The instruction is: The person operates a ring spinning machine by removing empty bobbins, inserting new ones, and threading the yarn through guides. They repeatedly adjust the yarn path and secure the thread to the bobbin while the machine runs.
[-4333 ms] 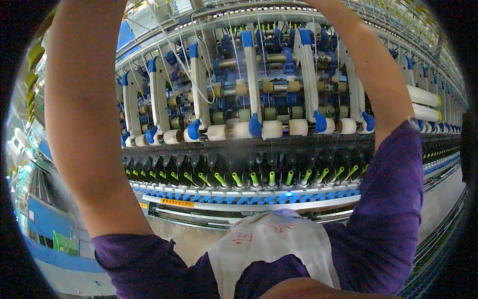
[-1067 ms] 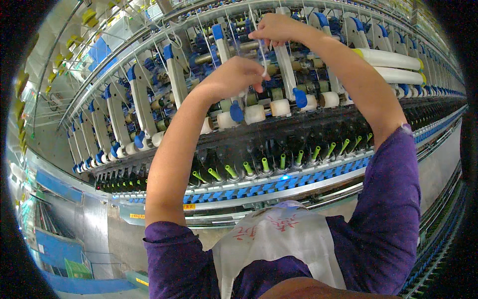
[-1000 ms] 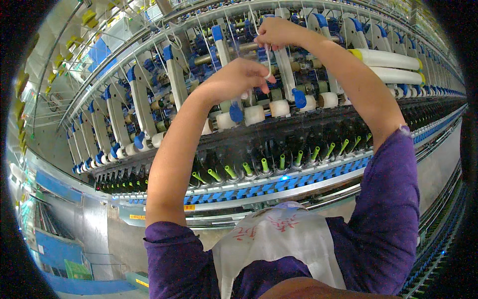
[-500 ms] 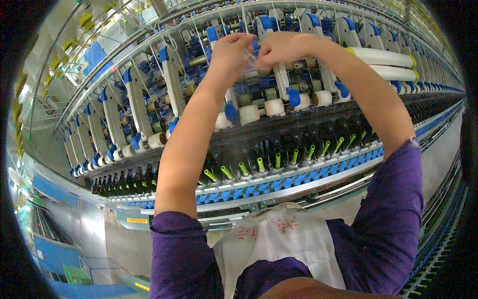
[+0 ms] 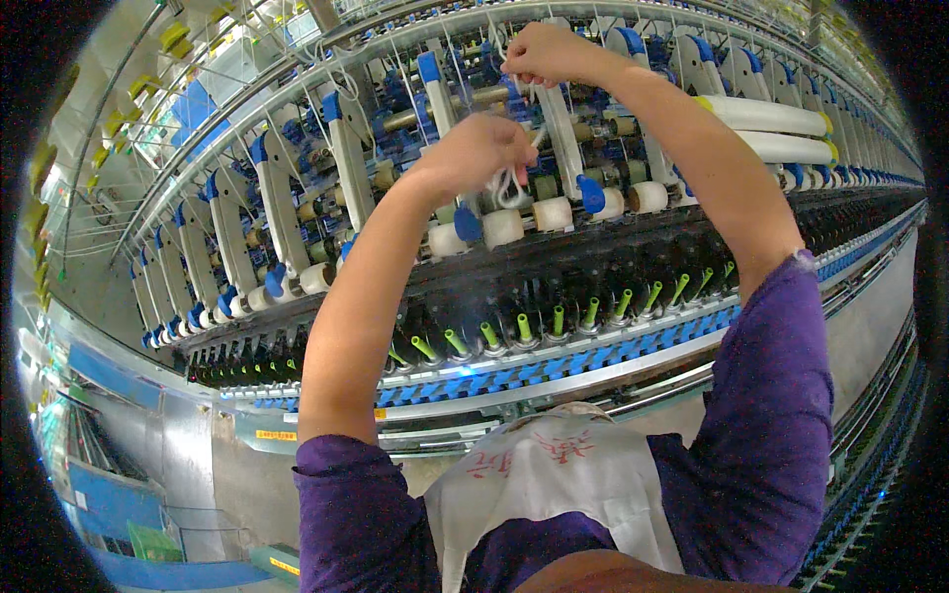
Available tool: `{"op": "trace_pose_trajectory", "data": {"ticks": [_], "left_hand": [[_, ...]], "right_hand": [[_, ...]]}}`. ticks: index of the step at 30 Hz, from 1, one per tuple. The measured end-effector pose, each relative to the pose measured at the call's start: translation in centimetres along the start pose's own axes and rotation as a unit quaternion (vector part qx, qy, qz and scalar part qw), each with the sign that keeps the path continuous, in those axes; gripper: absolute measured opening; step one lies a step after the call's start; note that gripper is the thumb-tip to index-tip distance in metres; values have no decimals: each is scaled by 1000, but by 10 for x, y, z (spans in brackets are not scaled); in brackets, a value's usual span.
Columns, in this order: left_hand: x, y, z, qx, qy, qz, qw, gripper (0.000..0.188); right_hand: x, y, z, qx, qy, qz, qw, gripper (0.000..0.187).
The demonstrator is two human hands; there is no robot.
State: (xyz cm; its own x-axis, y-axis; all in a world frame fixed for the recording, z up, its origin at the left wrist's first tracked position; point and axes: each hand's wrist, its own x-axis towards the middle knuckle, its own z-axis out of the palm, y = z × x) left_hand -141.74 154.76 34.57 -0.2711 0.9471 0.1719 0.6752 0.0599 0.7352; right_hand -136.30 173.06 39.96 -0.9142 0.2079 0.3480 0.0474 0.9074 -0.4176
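Your hands are both raised over the far side of the machine, the left one lower and nearer, the right one higher and farther. Your left hand (image 5: 479, 158), somewhat blurred, has its fingers curled in a pinch on a white strand (image 5: 508, 190). Just below those fingers the strand doubles into a loose loop, its long axis running near to far and its closed end pointing near, toward the white rollers (image 5: 502, 229). A short piece also sticks up past the fingertips, slanting far. Your right hand (image 5: 542, 57) is bent at the wrist and closed around white strand too; a little hangs below the grip, and more runs steeply far, toward the rail. Whether the pieces at your two hands join, you cannot tell from here.

At far left of the scene sits a green crate (image 5: 153, 543). Next come slanted grey arms (image 5: 279, 208) with blue caps, then the rollers in their row. Nearer than these, green tubes (image 5: 524, 327) stand in a line. On the right, beyond your right forearm, two long white rolls (image 5: 771, 115) lie side by side, pointing left to right.
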Motion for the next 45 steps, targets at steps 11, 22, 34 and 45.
{"op": "trace_pose_trajectory", "data": {"ticks": [11, 22, 34, 45], "left_hand": [[16, 4, -7, -197, 256, -53, 945, 17], [22, -10, -10, -86, 224, -45, 970, 18], [-7, -34, 36, 209, 136, 52, 967, 22], [-9, -31, 36, 207, 161, 33, 964, 23]], "right_hand": [[5, -23, 3, -146, 31, -165, 975, 31], [9, -19, -11, 50, -70, -84, 993, 26], [48, -13, 35, -410, -67, 26, 909, 12], [31, -6, 61, -415, -28, -20, 909, 15]]}}
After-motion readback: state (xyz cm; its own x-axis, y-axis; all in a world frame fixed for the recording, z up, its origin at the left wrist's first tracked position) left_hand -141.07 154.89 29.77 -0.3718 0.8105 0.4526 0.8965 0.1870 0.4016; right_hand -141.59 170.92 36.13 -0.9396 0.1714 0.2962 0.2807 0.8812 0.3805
